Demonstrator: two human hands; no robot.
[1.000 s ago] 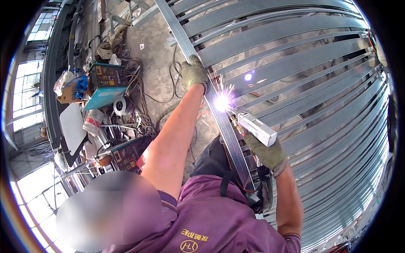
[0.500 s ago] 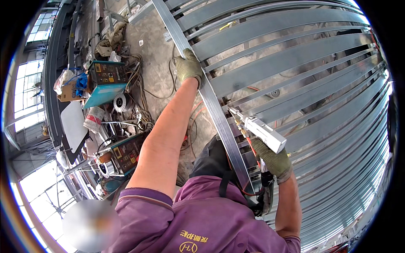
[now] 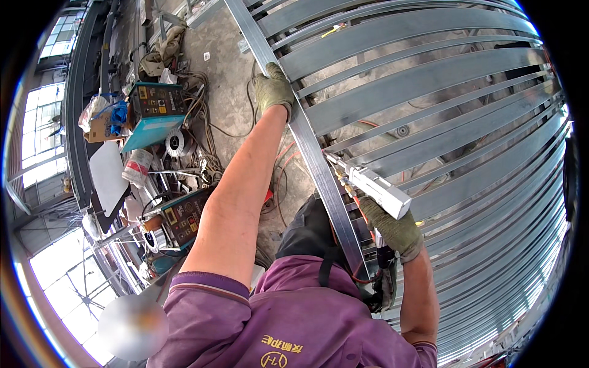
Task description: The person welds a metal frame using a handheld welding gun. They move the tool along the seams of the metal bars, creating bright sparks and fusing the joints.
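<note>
My left hand [image 3: 273,92], in a green work glove, is closed over the long grey steel rail [image 3: 314,152] that edges the metal frame. My right hand [image 3: 391,228], gloved alike, holds a welding gun [image 3: 380,191] with a white box-shaped body, brass fittings and an orange-red hose. The gun's thin nozzle reaches the inner side of the rail, close to the end of a crossbar; whether it touches cannot be told. Flat grey slats [image 3: 392,95] run from the rail to the right. The palm-side grip is mostly hidden by my right glove.
Two teal-and-black welding machines [image 3: 153,113] stand at the left among tangled cables [image 3: 211,153] and a wire spool [image 3: 175,142]. A white panel [image 3: 108,178] leans beside them. Concrete floor [image 3: 224,37] shows left of the rail, and hoses lie beneath the slats.
The welding gun and my right hand have shifted slightly left and up, bringing the nozzle nearer the rail. My left hand has slid a little farther along the rail, still holding it.
</note>
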